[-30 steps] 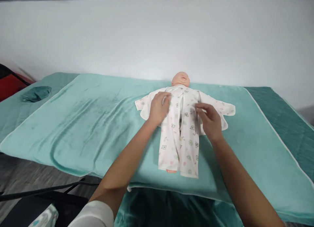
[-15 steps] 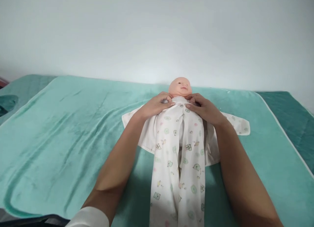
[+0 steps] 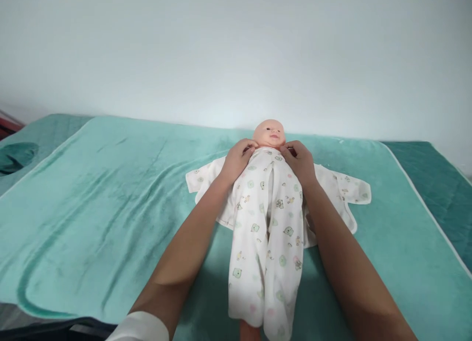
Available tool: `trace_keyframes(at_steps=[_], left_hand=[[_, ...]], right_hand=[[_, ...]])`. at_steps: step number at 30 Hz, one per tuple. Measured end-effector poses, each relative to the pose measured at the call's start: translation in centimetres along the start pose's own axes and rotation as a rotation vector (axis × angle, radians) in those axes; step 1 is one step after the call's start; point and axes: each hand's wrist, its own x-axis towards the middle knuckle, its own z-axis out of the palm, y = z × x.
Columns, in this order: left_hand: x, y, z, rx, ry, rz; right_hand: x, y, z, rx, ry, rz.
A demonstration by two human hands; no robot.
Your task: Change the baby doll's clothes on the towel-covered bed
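A baby doll [image 3: 269, 132] lies on its back, its head toward the wall. White baby pants [image 3: 267, 203] printed with small animals lie along its front, the top edge just under the chin. My left hand [image 3: 239, 159] is closed on the upper left corner of the pants, fingertips by the doll's neck. At the opposite corner my right hand [image 3: 299, 160] pinches the same edge. Beneath the doll a matching baby shirt [image 3: 359, 189] spreads with its sleeves out to both sides. Below the left cuff shows part of a doll leg [image 3: 250, 331].
A light green blanket [image 3: 110, 208] with some wrinkles covers the surface. Darker green quilted cloth [image 3: 435, 184] shows at the right, and also at the left. Behind stands a white wall [image 3: 236, 51]. A dark object [image 3: 73, 326] sits at the lower left edge.
The top of the pants has moved up closer to the doll's chin. Their cuffs and part of a leg have come into view. Both hands stay near the neck.
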Motion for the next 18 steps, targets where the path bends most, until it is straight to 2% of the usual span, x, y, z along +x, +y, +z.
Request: trace_keyframes(at_steps=[6, 11, 18], left_hand=[[-2.9, -1.7, -0.5, 0.199, 0.020, 0.178], [-8.2, -2.0, -0.9, 0.506, 0.086, 0.214], [-17.4, 0.7, -0.2, 0.725, -0.114, 0.188]], right_hand=[[-2.6, 0.5, -1.1, 0.066, -0.028, -0.116], [-6.9, 1.6, -2.2, 0.083, -0.005, -0.212], [-16.3, -0.6, -3.7, -0.260, -0.037, -0.149]])
